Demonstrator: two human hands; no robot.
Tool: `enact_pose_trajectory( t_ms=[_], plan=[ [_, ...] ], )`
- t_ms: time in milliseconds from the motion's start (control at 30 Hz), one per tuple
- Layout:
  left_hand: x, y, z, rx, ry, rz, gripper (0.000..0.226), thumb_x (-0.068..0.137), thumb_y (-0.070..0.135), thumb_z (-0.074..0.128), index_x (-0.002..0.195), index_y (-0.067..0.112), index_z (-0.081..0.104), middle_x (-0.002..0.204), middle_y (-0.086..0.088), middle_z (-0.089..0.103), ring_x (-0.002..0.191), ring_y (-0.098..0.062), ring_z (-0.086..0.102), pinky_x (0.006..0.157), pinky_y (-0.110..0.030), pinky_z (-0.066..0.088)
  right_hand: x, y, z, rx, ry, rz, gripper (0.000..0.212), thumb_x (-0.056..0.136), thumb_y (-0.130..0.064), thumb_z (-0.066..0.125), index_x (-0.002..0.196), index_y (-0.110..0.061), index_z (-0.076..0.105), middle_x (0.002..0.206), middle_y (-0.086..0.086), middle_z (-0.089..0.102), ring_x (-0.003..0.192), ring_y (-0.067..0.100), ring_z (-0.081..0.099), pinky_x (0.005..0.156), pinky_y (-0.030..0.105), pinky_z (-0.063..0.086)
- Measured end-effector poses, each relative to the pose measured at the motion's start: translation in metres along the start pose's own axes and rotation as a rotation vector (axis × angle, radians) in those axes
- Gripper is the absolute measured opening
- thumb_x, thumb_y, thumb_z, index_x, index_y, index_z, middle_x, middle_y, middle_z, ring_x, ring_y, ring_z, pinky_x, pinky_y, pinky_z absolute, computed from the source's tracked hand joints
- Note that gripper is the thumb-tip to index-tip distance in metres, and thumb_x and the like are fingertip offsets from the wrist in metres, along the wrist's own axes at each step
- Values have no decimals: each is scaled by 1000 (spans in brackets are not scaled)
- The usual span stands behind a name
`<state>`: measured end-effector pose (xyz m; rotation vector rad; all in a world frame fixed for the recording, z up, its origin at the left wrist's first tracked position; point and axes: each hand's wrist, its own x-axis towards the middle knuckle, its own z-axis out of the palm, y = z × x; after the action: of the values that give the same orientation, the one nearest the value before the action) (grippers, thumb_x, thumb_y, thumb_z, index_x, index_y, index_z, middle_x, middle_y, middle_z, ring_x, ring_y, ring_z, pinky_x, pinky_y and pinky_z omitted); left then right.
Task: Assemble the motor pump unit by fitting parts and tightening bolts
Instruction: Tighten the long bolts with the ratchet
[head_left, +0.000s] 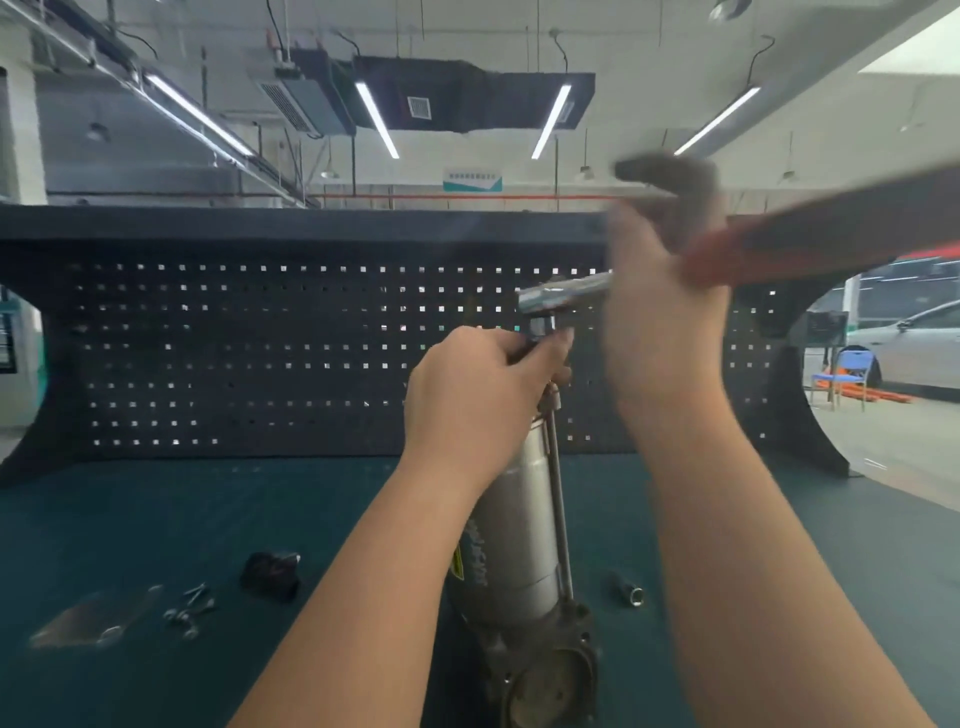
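Note:
The motor pump unit (514, 535), a silver cylinder with a dark flanged base and long tie bolts along its side, stands upright on the green bench mat. My left hand (478, 395) grips its top end. Just above that hand sits the chrome head of a ratchet wrench (563, 296) with a socket pointing down at the top of the unit. My right hand (665, 306), blurred by motion, holds the wrench's red and black handle (810, 244), which runs out to the right.
On the mat lie a loose socket (628, 592) right of the unit, a black cap part (271, 571), several small bolts (189, 610) and a clear plastic bag (88, 621) at the left. A dark pegboard (260, 353) backs the bench.

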<state>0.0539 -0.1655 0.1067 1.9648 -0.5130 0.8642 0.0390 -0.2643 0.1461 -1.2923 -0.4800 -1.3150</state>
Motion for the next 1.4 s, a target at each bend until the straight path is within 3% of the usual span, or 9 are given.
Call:
enact_pose_trajectory(
  t_ms=[167, 300, 433, 600, 733, 900, 1033, 1300, 1400],
  plan=[
    [0, -2, 3, -78, 16, 9, 31, 88, 50, 60, 70, 30, 75, 66, 16, 71, 67, -4, 69, 76, -33, 55, 5, 16, -21, 97, 107, 294, 21, 90, -15, 55, 110, -15, 55, 90, -6, 57, 74, -7, 56, 70, 13, 44],
    [1, -2, 5, 37, 70, 2, 41, 78, 41, 41, 46, 19, 53, 44, 4, 55, 47, -9, 46, 48, -25, 30, -12, -8, 12, -77, -7, -27, 27, 82, -16, 47, 100, -36, 45, 87, -13, 52, 74, -3, 53, 64, 20, 47],
    [0, -5, 6, -16, 85, -26, 33, 62, 20, 28, 65, 3, 57, 97, -23, 69, 77, -27, 47, 69, -33, 36, -31, -16, 31, -417, -254, -343, 46, 81, -20, 41, 121, -43, 41, 99, -30, 46, 98, 3, 33, 94, 49, 35],
    [0, -3, 2, -76, 8, 7, 39, 90, 45, 59, 55, 31, 70, 53, 20, 64, 52, 5, 58, 55, -16, 40, 3, -3, -10, 24, -27, 146, 28, 86, -21, 58, 113, -28, 52, 87, -12, 62, 79, -10, 57, 78, 12, 46],
    [1, -4, 6, -52, 24, 22, 35, 89, 53, 58, 76, 27, 77, 68, 14, 72, 71, -7, 69, 78, -31, 53, 9, 15, -27, 135, 42, 557, 10, 89, -24, 60, 97, -24, 55, 88, -5, 57, 83, 6, 59, 76, 24, 47],
    [0, -2, 6, -26, 67, -26, 33, 76, 45, 52, 48, 27, 56, 54, -1, 54, 59, -18, 45, 54, -25, 35, -16, -19, 6, -72, -14, -4, 34, 86, -2, 50, 115, -20, 46, 86, -5, 55, 78, 6, 58, 80, 30, 50],
    [-1, -1, -5, -377, -22, 59, 9, 95, 37, 46, 90, 30, 47, 91, -3, 46, 92, -14, 42, 71, -27, 41, -36, -22, 26, -555, -186, -381, 49, 79, -17, 48, 125, -35, 47, 106, -8, 54, 102, 17, 40, 90, 44, 27],
    [2, -5, 2, -219, -5, 88, 22, 89, 41, 64, 76, 28, 77, 67, 17, 72, 60, 3, 67, 70, -24, 52, 4, 11, -28, 150, 95, 435, 24, 86, -22, 61, 109, -17, 54, 96, -3, 60, 80, -2, 56, 75, 17, 42],
    [3, -9, 5, -187, 9, 111, 25, 89, 41, 63, 71, 29, 75, 61, 21, 69, 55, 8, 63, 60, -13, 44, 1, 3, -15, 79, 97, 304, 21, 88, -10, 54, 106, -20, 51, 88, -5, 55, 65, -9, 55, 58, 7, 40]
  ],
)
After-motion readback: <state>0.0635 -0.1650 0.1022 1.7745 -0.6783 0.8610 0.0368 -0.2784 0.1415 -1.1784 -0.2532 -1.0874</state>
